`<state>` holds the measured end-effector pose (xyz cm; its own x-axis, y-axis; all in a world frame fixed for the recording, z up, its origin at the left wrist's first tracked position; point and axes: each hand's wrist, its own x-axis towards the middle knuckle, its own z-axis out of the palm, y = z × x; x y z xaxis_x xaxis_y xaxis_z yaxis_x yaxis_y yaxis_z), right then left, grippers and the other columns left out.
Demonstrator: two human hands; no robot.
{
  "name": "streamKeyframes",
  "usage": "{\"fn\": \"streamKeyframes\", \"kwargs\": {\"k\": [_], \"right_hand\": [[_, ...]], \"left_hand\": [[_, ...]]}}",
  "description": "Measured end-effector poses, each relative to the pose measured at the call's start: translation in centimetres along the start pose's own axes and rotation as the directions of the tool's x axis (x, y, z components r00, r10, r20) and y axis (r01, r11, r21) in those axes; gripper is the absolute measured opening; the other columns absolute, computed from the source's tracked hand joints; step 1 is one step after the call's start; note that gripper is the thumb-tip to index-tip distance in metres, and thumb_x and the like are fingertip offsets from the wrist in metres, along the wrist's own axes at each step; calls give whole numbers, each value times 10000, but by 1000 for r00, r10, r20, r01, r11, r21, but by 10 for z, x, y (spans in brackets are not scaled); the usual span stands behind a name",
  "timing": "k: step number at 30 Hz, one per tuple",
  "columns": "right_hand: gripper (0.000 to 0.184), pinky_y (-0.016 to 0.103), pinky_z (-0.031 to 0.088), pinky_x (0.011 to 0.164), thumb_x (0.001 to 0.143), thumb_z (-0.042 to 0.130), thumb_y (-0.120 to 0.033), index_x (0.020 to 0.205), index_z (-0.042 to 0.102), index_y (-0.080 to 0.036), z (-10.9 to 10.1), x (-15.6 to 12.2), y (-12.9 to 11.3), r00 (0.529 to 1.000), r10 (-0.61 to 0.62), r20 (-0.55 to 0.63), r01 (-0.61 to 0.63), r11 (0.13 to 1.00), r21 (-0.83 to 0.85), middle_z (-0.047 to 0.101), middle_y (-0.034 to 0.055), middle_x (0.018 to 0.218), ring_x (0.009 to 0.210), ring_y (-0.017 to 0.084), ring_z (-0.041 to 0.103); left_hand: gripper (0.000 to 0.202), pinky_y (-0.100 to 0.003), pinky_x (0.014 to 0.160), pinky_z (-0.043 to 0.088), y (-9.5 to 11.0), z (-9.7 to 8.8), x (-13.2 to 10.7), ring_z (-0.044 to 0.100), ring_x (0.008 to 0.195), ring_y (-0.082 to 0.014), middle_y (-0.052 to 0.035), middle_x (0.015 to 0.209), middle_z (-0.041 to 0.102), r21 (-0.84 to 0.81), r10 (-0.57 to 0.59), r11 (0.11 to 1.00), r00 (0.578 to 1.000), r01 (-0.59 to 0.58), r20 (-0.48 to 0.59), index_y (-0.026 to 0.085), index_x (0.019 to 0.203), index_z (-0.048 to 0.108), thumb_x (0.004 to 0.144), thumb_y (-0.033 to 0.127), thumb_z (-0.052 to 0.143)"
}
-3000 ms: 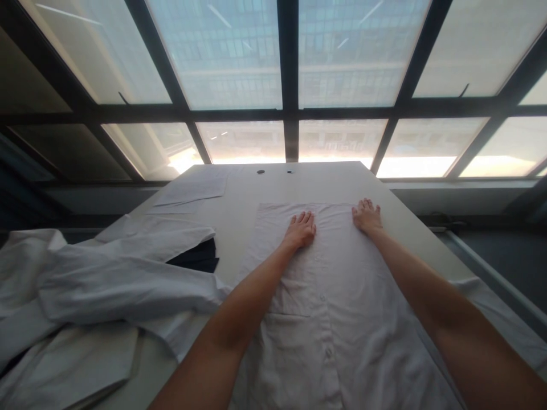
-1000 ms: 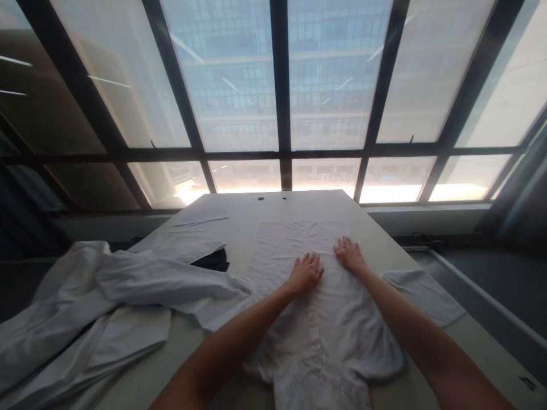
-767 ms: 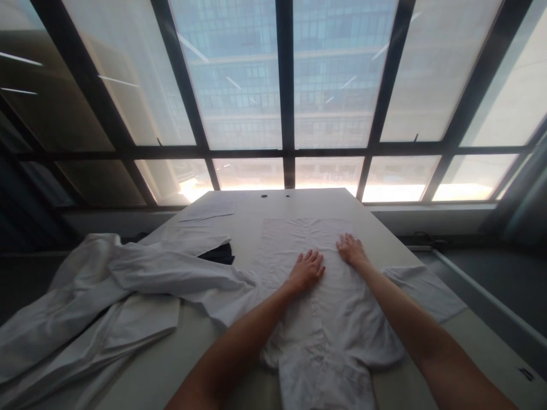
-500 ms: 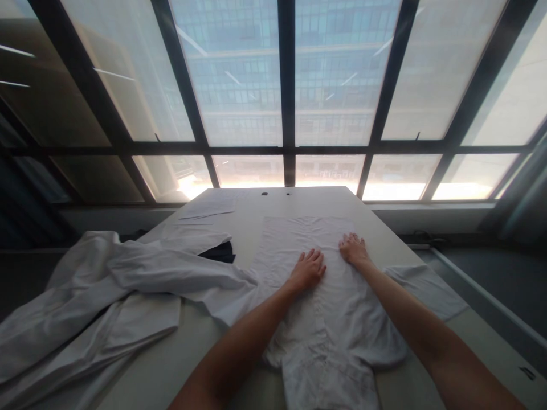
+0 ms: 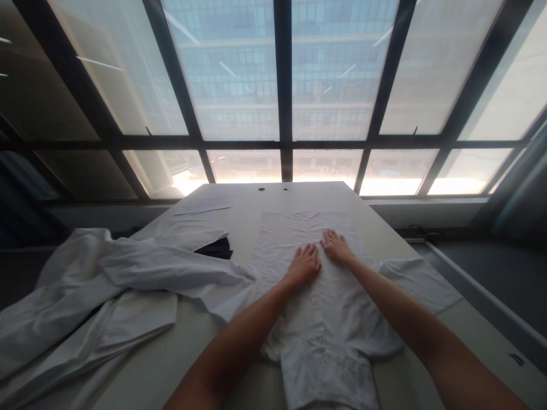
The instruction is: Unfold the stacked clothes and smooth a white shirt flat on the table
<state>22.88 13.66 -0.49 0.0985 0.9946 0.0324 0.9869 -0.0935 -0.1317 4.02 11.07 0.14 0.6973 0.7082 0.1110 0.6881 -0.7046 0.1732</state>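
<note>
A white garment (image 5: 337, 302), wrinkled along its middle, lies spread on the white table (image 5: 307, 196). My left hand (image 5: 305, 263) rests flat on its centre with the fingers stretched forward. Close by on the right, my right hand (image 5: 335, 246) lies on the same cloth, fingers extended and slightly apart. Neither hand grips the fabric. One sleeve-like piece (image 5: 421, 282) reaches out to the right beyond my right forearm. The near end of the garment runs down between my forearms to the bottom of the view.
More white clothing (image 5: 141, 267) is heaped on the left and hangs past the table's edge. A dark folded cloth (image 5: 217, 249) shows beneath it. Sheets of paper (image 5: 205, 202) lie at the far left. Large windows (image 5: 239, 80) stand beyond the table.
My right hand has slid left across the cloth, closer to my left hand. My left hand stays at nearly the same spot on the garment. The view has shifted slightly.
</note>
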Motion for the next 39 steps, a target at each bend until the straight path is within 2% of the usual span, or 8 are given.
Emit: {"fn": "streamKeyframes", "kwargs": {"k": [4, 12, 15, 19, 22, 26, 32, 39], "right_hand": [[652, 496, 142, 1208, 1030, 233, -442, 1592, 255, -113, -4, 4, 46, 970, 244, -22, -244, 970, 0, 202, 156, 1660, 1526, 272, 165], [647, 487, 153, 1203, 1019, 223, -426, 1574, 304, -104, -3, 5, 58, 955, 289, -68, -289, 957, 7, 245, 157, 1647, 1512, 264, 202], [646, 485, 162, 1201, 1016, 232, -428, 1571, 314, -108, -3, 6, 57, 954, 292, -72, -292, 956, 11, 252, 156, 1645, 1509, 264, 214], [641, 486, 174, 1199, 1014, 245, -429, 1564, 329, -110, -3, 6, 59, 953, 292, -76, -291, 956, 24, 262, 156, 1642, 1503, 267, 233], [637, 487, 170, 1201, 1014, 253, -431, 1559, 340, -114, -3, 6, 60, 952, 293, -82, -291, 956, 37, 272, 156, 1638, 1503, 265, 232], [630, 486, 169, 1202, 1013, 260, -432, 1550, 358, -118, -2, 6, 60, 950, 296, -99, -292, 955, 50, 285, 155, 1634, 1501, 264, 236], [612, 494, 182, 1197, 1010, 276, -415, 1524, 397, -106, -2, 4, 59, 950, 285, -126, -280, 958, 60, 323, 169, 1614, 1490, 276, 259], [577, 527, 178, 1194, 1020, 298, -373, 1518, 399, -99, -3, 4, 60, 958, 266, -106, -257, 962, 87, 306, 200, 1613, 1500, 299, 242]], "left_hand": [[598, -485, 1233, 164, -1, 2, 1, 196, 1527, -253, -106, 1640, 282, 10, -4, 1000, 1000, 4, 16, 129, 1558, 319, 1009, 364, 287], [593, -466, 1230, 181, -1, -1, 4, 213, 1522, -242, -97, 1636, 295, -49, -5, 999, 1000, 5, 0, 146, 1553, 335, 1019, 399, 292], [595, -533, 1202, 217, -16, -12, 5, 233, 1514, -281, -104, 1634, 298, -37, -147, 988, 989, 147, -1, 190, 1555, 335, 1038, 469, 243], [610, -662, 1168, 166, -55, -25, 1, 182, 1517, -365, -113, 1653, 239, 46, -400, 916, 916, 399, 9, 223, 1554, 346, 1033, 517, 229], [620, -651, 1177, 159, -76, -26, -2, 171, 1519, -363, -114, 1661, 212, 67, -479, 875, 878, 479, -13, 210, 1560, 341, 1026, 507, 240], [593, -639, 1176, 182, -78, -24, -1, 212, 1509, -358, -118, 1645, 265, 74, -502, 859, 861, 507, -79, 217, 1543, 374, 1030, 480, 235], [558, -519, 1221, 189, -48, -22, 5, 225, 1517, -260, -88, 1622, 332, 29, -251, 966, 957, 257, -144, 222, 1544, 362, 1039, 439, 264], [592, -582, 1209, 163, -22, -8, 5, 195, 1526, -272, -53, 1648, 273, -11, 65, 998, 997, -65, 49, 268, 1548, 352, 1030, 546, 286]]}}
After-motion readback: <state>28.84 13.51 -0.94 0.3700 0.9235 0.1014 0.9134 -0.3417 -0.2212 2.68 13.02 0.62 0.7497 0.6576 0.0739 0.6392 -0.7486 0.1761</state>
